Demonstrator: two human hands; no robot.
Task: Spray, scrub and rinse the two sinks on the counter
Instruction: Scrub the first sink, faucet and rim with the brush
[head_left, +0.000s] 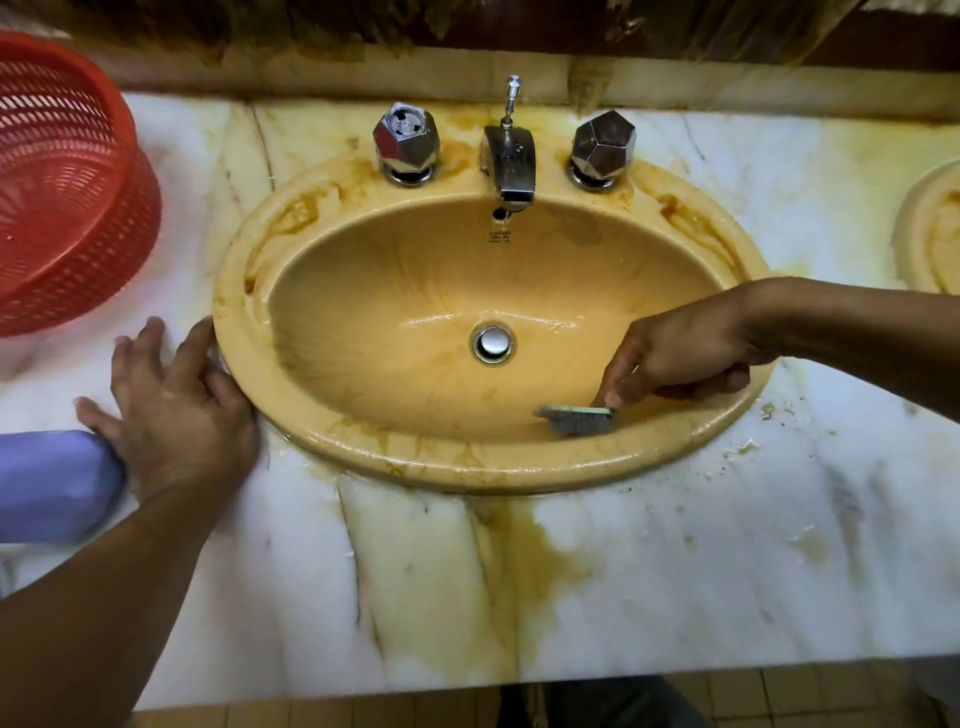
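Right hand (680, 358) pinches a green-backed scrub pad (576, 418) with curled fingertips and holds it against the near inner wall of the yellow oval sink (415, 470), right of the drain stopper (492, 343). The basin is wet and brown-stained. Left hand (176, 410) lies flat, fingers spread, on the marble counter (675, 561), touching the sink's left rim. Second sink (930, 228) is cut off at the right edge. Chrome faucet (511, 161) sits behind the basin. Red basket (62, 197) is far left, and a blurry purple object (52, 483) is just beside the left hand.
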